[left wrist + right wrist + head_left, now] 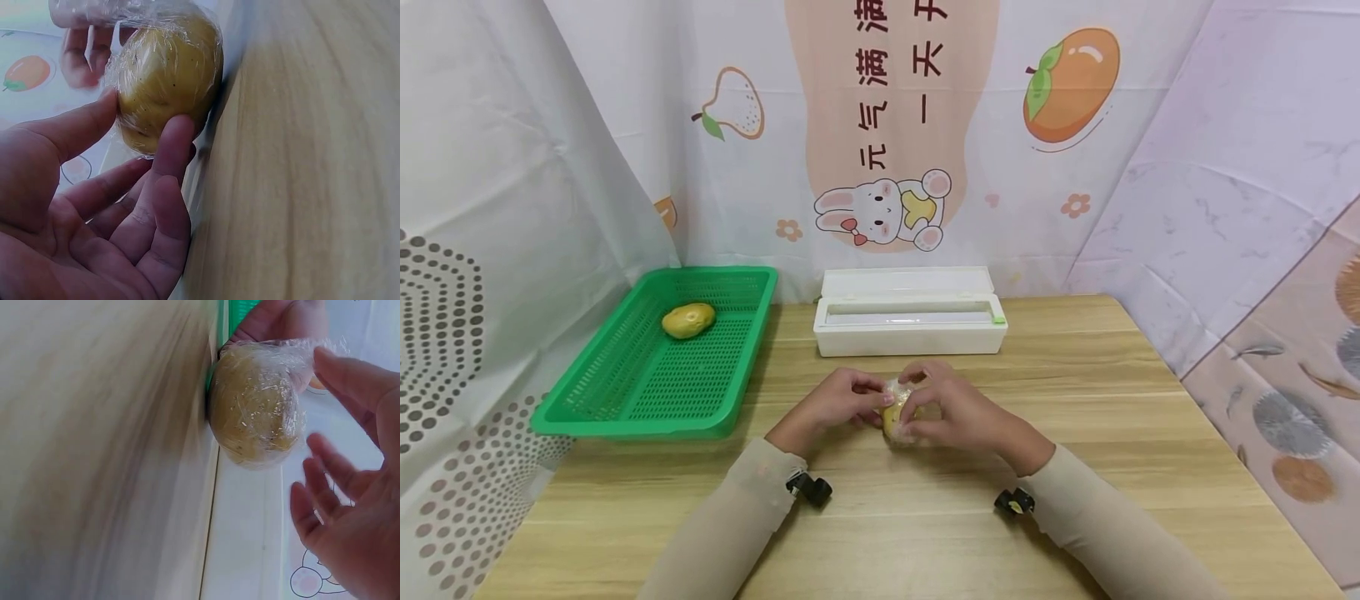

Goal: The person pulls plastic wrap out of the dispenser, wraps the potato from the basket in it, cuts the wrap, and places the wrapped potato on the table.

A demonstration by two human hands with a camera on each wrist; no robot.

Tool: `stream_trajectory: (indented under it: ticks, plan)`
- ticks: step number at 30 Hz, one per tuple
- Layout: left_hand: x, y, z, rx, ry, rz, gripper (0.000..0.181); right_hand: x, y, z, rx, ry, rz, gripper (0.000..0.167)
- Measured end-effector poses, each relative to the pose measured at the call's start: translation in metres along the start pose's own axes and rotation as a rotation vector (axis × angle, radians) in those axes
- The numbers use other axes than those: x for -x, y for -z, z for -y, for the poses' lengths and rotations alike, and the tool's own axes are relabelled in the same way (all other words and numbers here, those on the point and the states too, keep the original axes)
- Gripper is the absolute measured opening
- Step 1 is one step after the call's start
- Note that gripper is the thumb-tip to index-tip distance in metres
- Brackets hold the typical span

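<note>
A yellow potato [165, 78] wrapped in clear plastic wrap [269, 394] rests at the tabletop between both hands. My left hand [842, 402] holds it from the left, thumb on one side and curled fingers on the other. On the other side, my right hand [958, 412] has its thumb and index finger at the wrap. In the right wrist view, a loose bit of wrap reaches those fingertips, which appear to pinch it. The other right fingers [322, 487] stay bent and apart from the potato. The film clings in wrinkles around the potato.
A green basket [741, 367] stands at the left with another potato [688, 320] inside. Behind the hands sits a white plastic-wrap dispenser box [910, 340], its lid [906, 282] raised. Printed curtains [737, 192] hang along the back and sides of the wooden table [1120, 400].
</note>
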State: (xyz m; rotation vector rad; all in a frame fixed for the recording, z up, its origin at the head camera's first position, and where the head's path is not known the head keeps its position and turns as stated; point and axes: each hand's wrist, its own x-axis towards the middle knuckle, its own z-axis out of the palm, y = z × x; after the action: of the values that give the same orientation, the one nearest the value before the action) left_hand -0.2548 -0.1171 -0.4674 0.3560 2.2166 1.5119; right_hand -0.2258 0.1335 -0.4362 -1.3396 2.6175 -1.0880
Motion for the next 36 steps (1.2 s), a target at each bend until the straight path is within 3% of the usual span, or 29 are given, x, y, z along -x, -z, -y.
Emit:
stream_trajectory:
  ticks: [10,15,18,24,28,31,36]
  plan:
    - [0.001,-0.004,-0.003,-0.016,-0.034,0.001,0.031,0.001,-0.003,-0.008,-0.212,-0.197,-0.027,0.015]
    - [0.002,-0.006,-0.003,0.020,-0.031,-0.008,0.042,-0.001,-0.005,-0.005,-0.231,-0.264,-0.059,0.016]
    - [0.002,-0.008,-0.004,0.035,-0.039,-0.014,0.048,-0.003,-0.007,-0.003,-0.220,-0.292,-0.078,0.017]
    - [0.002,-0.010,-0.004,0.023,-0.077,-0.019,0.037,-0.004,-0.008,-0.003,-0.224,-0.331,-0.109,0.019]
    - [0.003,-0.011,-0.006,0.071,-0.097,0.007,0.036,-0.005,-0.009,-0.004,-0.277,-0.360,-0.129,0.015]
    - [0.005,-0.011,-0.009,0.101,-0.104,0.045,0.038,-0.004,-0.009,-0.004,-0.317,-0.382,-0.135,0.025]
    - [0.009,-0.010,-0.012,0.073,-0.086,0.069,0.042,-0.002,-0.009,-0.005,-0.316,-0.349,-0.133,0.027]
